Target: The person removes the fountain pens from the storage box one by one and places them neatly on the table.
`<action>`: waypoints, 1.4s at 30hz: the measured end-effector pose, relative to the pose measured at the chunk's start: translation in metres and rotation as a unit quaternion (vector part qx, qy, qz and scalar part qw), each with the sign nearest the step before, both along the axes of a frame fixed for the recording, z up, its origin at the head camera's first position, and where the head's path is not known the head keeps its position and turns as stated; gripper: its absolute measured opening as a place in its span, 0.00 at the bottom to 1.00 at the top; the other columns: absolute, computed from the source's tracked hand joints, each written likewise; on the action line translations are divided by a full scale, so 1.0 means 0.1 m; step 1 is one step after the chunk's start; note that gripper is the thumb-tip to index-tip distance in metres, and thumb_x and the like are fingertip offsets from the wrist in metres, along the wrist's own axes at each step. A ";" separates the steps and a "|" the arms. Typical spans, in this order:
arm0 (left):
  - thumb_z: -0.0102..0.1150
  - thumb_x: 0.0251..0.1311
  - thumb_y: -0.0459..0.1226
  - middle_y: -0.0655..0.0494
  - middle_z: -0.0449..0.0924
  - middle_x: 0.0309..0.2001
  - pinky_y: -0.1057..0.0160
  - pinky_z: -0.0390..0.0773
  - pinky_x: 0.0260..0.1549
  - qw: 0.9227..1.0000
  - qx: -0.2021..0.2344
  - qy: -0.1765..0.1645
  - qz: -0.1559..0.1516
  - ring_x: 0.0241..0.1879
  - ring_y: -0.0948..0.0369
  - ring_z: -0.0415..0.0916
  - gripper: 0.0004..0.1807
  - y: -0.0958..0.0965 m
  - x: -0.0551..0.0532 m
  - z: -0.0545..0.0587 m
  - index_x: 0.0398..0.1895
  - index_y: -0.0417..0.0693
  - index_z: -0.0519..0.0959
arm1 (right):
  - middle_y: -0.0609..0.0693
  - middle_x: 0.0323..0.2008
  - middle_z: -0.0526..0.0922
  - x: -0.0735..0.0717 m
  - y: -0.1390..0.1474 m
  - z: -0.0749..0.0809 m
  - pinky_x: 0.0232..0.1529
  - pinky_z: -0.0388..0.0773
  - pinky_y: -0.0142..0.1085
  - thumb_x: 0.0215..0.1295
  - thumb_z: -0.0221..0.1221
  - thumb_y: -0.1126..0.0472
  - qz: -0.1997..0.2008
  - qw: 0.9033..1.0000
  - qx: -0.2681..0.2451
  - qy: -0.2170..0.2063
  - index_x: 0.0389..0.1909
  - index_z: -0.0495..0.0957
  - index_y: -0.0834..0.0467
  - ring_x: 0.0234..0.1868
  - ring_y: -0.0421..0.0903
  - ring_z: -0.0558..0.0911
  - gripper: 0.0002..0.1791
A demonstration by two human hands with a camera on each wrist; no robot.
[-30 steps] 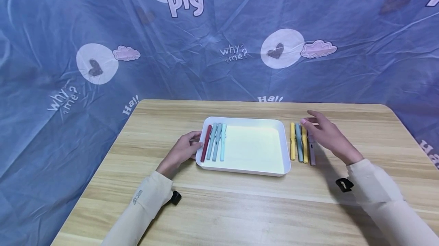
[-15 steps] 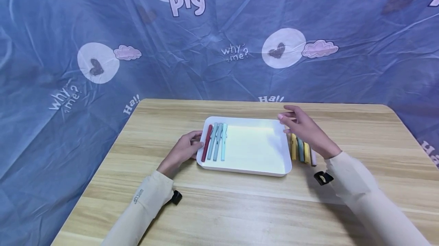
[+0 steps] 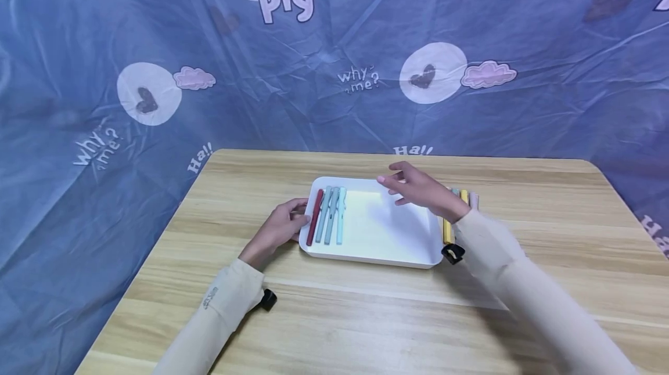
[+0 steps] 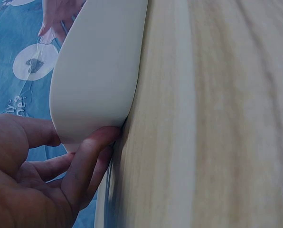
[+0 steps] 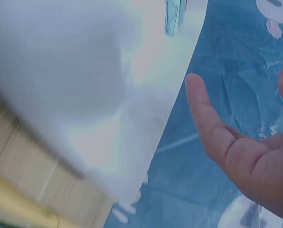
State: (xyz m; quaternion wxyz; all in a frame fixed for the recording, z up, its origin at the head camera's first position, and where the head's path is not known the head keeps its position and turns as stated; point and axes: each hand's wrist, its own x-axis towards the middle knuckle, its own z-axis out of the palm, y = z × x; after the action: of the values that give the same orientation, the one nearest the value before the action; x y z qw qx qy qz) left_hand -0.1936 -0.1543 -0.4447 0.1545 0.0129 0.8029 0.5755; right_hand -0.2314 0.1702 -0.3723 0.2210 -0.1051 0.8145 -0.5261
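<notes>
A white rectangular tray [image 3: 387,241] lies on the table. My left hand [image 3: 282,223] holds its left end; in the left wrist view the thumb meets the rim and the fingers [image 4: 87,159] curl against the lower wall. Inside, along the left, lie a red pen [image 3: 315,218], two grey-blue pens [image 3: 331,216] and a light-blue pen [image 3: 341,216]. Over the tray's right half, near the far rim, hovers my right hand [image 3: 420,190], fingers loosely spread and nothing between them. In the right wrist view the index finger [image 5: 205,116] points past the tray edge.
Just right of the tray lies a row of pens, partly hidden by my right wrist: a yellow pen [image 3: 447,231], a blue one, another yellow pen [image 3: 464,196] and a greyish-purple pen [image 3: 473,201]. A printed blue cloth [image 3: 313,108] hangs behind the wooden table [image 3: 334,317].
My right hand has moved left from above the pens at the right to over the tray. The left hand stays at the tray's left end, and the pens have not moved.
</notes>
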 end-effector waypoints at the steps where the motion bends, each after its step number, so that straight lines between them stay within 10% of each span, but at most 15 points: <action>1: 0.53 0.75 0.29 0.37 0.76 0.63 0.56 0.89 0.34 1.000 0.000 -0.001 0.001 0.54 0.48 0.81 0.28 0.00 0.00 0.00 0.76 0.37 0.66 | 0.72 0.69 0.65 -0.01 -0.04 0.00 0.62 0.80 0.53 0.80 0.55 0.46 0.005 1.000 0.000 -0.005 0.80 0.45 0.70 0.69 0.68 0.71 0.45; 32: 0.53 0.76 0.30 0.39 0.76 0.64 0.57 0.89 0.35 1.000 0.007 -0.003 -0.002 0.54 0.50 0.82 0.27 -0.03 -0.01 0.01 0.76 0.39 0.66 | 0.64 0.60 0.75 -0.14 -0.91 -0.27 0.46 0.87 0.44 0.74 0.63 0.48 0.019 0.991 0.127 -0.029 0.67 0.65 0.72 0.55 0.56 0.79 0.37; 42: 0.53 0.75 0.30 0.39 0.76 0.64 0.57 0.89 0.35 1.000 0.001 -0.002 0.000 0.54 0.49 0.82 0.28 -0.04 0.00 0.00 0.76 0.39 0.66 | 0.52 0.32 0.74 -0.17 -1.05 -0.44 0.32 0.78 0.35 0.70 0.68 0.53 0.002 0.982 0.187 0.005 0.45 0.70 0.65 0.28 0.45 0.76 0.22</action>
State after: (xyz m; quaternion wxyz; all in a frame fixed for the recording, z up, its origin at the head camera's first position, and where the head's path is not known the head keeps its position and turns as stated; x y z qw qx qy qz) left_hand -0.1939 -0.1583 -0.4446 0.1562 0.0121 0.8022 0.5761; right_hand -0.2488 0.0654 -0.4161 0.2337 -0.0658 0.8993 -0.3637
